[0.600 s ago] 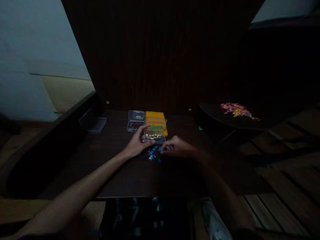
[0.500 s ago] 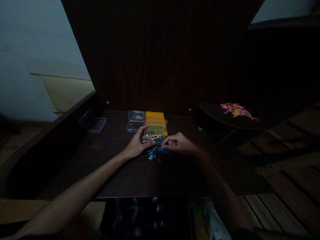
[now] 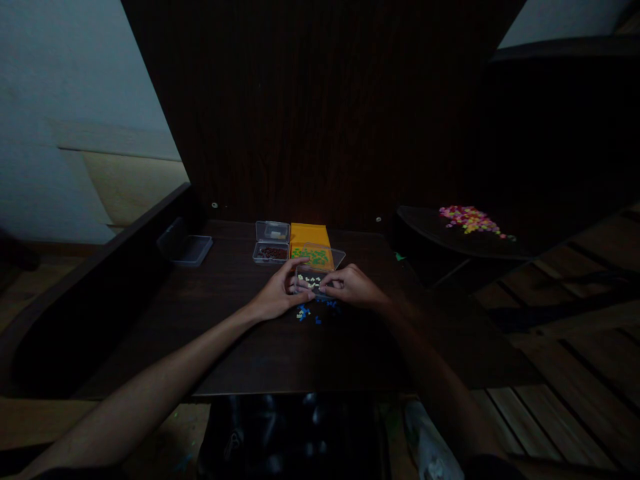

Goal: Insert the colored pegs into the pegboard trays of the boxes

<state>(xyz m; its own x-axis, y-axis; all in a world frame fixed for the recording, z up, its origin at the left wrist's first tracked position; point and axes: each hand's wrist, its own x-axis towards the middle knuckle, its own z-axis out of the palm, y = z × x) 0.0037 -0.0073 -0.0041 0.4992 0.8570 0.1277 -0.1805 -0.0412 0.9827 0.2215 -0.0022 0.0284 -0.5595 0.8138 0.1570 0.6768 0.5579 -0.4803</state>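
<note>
My left hand (image 3: 280, 291) grips the left end of a small clear plastic box (image 3: 324, 272) with pale cream pieces (image 3: 309, 279) in it. At the box's right side my right hand (image 3: 354, 287) has thumb and forefinger pinched together over the inside; whatever lies between the fingertips is too small to make out. Just in front of the box, small blue pieces (image 3: 303, 312) lie on the dark table, a few cream ones among them. Green pieces (image 3: 313, 255) lie right behind the box, in front of a yellow-orange panel (image 3: 309, 233).
An open clear box with dark brown pieces (image 3: 273, 253) stands left of the yellow panel. Another open clear box (image 3: 194, 250) sits at the table's left side. Pink, red and yellow pieces (image 3: 470, 219) are heaped on a dark ledge at right. A tall dark panel (image 3: 320, 120) rises behind.
The clear box has shifted slightly right and appears tilted, its clear lid further right. My right hand's fingertips have moved from the blue pieces to over the box.
</note>
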